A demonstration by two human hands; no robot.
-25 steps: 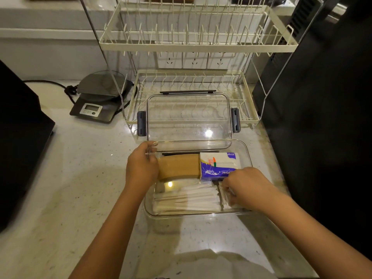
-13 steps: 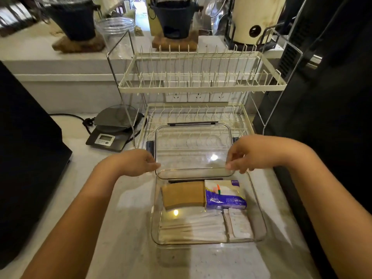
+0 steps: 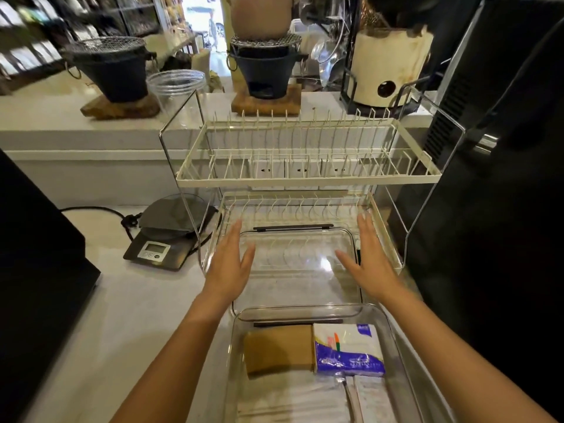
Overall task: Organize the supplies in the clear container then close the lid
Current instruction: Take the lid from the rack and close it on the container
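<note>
Over on the left a digital scale (image 3: 158,239) sits on the pale counter (image 3: 122,315), its cord trailing off behind. Next to it the left hand (image 3: 230,267) reaches out flat, fingers straight and spread, gripping nothing, at the left edge of the clear lid (image 3: 297,270), which lies in the lower tier of the cream dish rack (image 3: 308,178). Nearer, the clear container (image 3: 393,331) stands uncovered, a brown paper stack (image 3: 279,349) and a tissue pack (image 3: 348,351) side by side inside, white packets below them. The right hand (image 3: 370,264) mirrors the other at the lid's right edge, fingers straight, holding nothing
</note>
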